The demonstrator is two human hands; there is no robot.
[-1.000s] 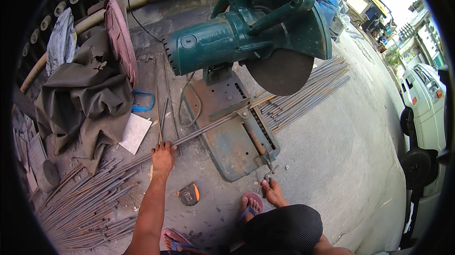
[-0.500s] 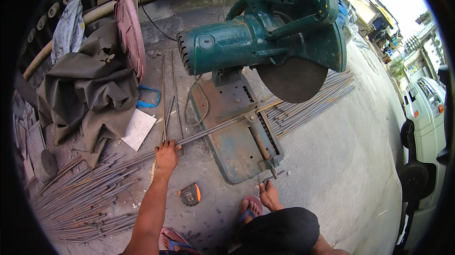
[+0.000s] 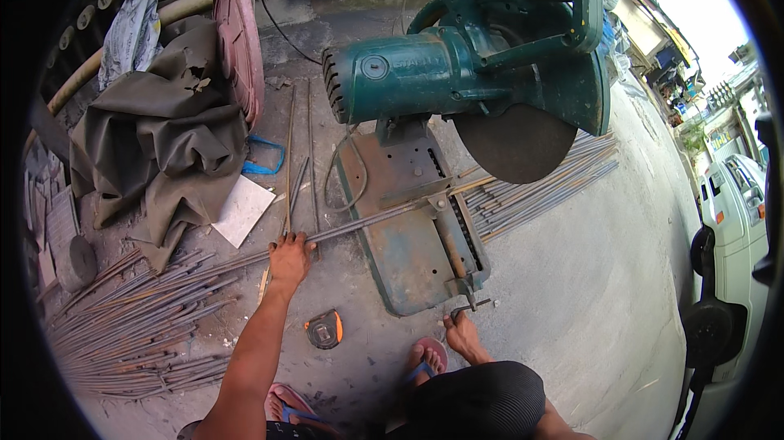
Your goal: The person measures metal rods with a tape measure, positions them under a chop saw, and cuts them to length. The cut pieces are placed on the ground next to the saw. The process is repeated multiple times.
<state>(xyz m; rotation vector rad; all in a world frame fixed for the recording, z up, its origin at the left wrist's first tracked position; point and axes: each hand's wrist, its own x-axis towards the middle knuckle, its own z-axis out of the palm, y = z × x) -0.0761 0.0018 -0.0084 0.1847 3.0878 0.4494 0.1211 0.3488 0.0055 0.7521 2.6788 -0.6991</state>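
Observation:
My left hand (image 3: 291,260) is closed over a few long steel rods (image 3: 359,223), left of the saw's base. These rods run across the rusty base plate (image 3: 408,272) and through the vise (image 3: 438,202) of a green chop saw (image 3: 400,76). The saw's head is raised, its dark cutting disc (image 3: 516,144) hanging above and apart from the rods. Low at the front of the base, my right hand (image 3: 465,335) has its fingers closed at the vise's crank handle (image 3: 474,308). My right knee partly covers that forearm.
Loose rod bundles lie at left (image 3: 147,317) and beyond the saw (image 3: 547,187). A tape measure (image 3: 324,330) rests on the concrete near my sandalled feet. Dark sheeting (image 3: 159,129), a pink lid (image 3: 238,52) and a white tile (image 3: 243,211) are at left; a pale vehicle (image 3: 739,219) stands right.
The whole view has shifted slightly, so the saw appears a little farther right. Both hands keep their places on the rods and the crank handle.

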